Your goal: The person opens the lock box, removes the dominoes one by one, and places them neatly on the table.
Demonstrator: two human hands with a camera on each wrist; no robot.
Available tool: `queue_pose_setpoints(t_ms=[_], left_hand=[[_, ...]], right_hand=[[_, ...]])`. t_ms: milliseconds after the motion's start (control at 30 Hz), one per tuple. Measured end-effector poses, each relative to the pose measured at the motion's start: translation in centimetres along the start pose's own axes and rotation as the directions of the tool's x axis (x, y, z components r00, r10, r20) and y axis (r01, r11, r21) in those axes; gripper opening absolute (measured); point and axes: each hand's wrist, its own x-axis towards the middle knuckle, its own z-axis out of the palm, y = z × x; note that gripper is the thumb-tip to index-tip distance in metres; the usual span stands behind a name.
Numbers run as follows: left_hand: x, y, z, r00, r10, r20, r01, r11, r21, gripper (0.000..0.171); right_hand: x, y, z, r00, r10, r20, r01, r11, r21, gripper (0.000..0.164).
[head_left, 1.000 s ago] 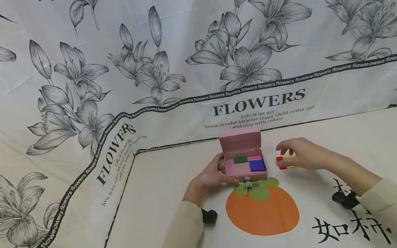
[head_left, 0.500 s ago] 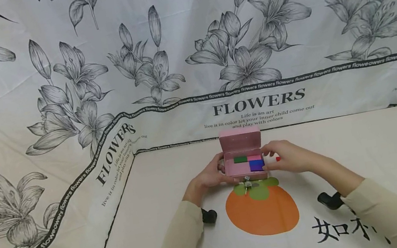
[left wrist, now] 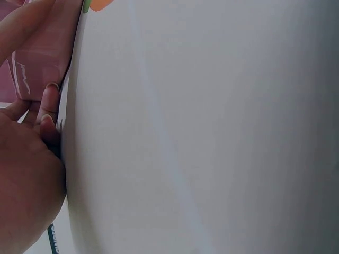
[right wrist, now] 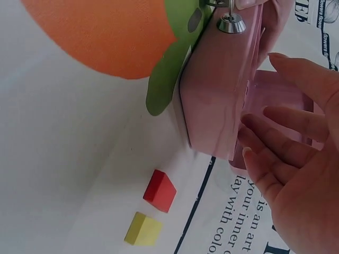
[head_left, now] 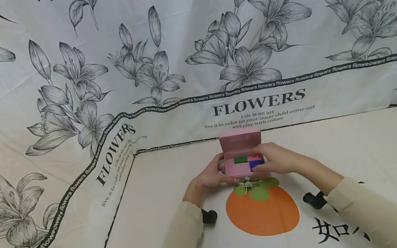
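Note:
A pink metal cash box point(head_left: 231, 169) stands with its lid raised, a keyed lock point(right wrist: 231, 23) on its front. My left hand point(head_left: 211, 173) grips the box's left end, its fingers around the side in the left wrist view. Inside lie a green block point(head_left: 240, 159) and a blue block point(head_left: 255, 163), with a pink block beside them mostly covered. My right hand point(head_left: 278, 158) reaches over the right rim, thumb and fingers spread apart above the blue block; nothing shows between them. In the right wrist view a red block point(right wrist: 160, 191) and a yellow block point(right wrist: 143, 229) lie beside the box.
The white tablecloth carries an orange persimmon print point(head_left: 263, 212) in front of the box and black characters point(head_left: 331, 229) at the right. Behind rises a flower-printed cloth wall point(head_left: 259, 104). A black wrist device point(head_left: 314, 200) shows by my right sleeve.
My right hand has moved left from the red and yellow blocks to over the inside of the box. In the head view it now covers that spot. My left hand and the box stay put.

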Motion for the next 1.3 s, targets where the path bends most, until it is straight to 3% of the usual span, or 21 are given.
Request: queue_pose_setpoints(t_ms=[333, 767, 1300], left_hand=[[-0.3, 0.1, 0.0, 1.000, 0.007, -0.002, -0.007, 1.000, 0.024, 0.097], [-0.1, -0.2, 0.0, 1.000, 0.000, -0.002, 0.000, 1.000, -0.004, 0.102], [-0.1, 0.0, 0.0, 1.000, 0.009, 0.003, -0.009, 1.000, -0.021, 0.104]], right_hand=[[1.3, 0.3, 0.8, 0.998, 0.058, 0.016, -0.057, 0.997, -0.044, 0.042], [2.4, 0.6, 1.9, 1.000, 0.017, -0.007, -0.017, 0.999, -0.051, 0.037], [3.0, 0.2, 2.6, 0.998, 0.069, 0.010, -0.068, 0.994, -0.080, 0.042]])
